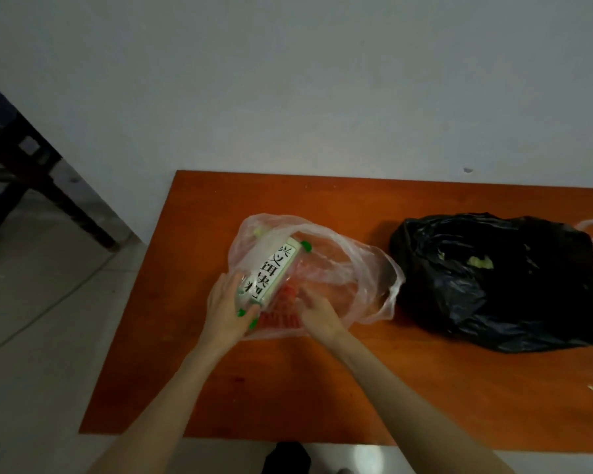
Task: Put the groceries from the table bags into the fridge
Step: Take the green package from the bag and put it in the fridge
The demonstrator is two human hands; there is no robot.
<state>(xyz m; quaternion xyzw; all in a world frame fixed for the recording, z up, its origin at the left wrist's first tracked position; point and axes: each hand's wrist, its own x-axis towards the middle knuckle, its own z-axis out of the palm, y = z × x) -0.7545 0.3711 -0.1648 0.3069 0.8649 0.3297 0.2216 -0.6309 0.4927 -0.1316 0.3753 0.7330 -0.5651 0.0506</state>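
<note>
Two bags are sitting on our orange table (356, 388): a clear plastic bag (339, 268) at the middle and a black bag (493, 285) well to its right. We are grasping a white-labelled package (271, 271) with our left hand (225, 307), fingers curled round its near end; it is lying tilted inside the clear bag's mouth. Our right hand (317, 311) is pinching the clear bag's film just beside the package.

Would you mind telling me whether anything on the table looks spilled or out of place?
A small pale scrap lies loose on the orange table, apart from the black bag, as if dropped. Nothing else stands out.
</note>
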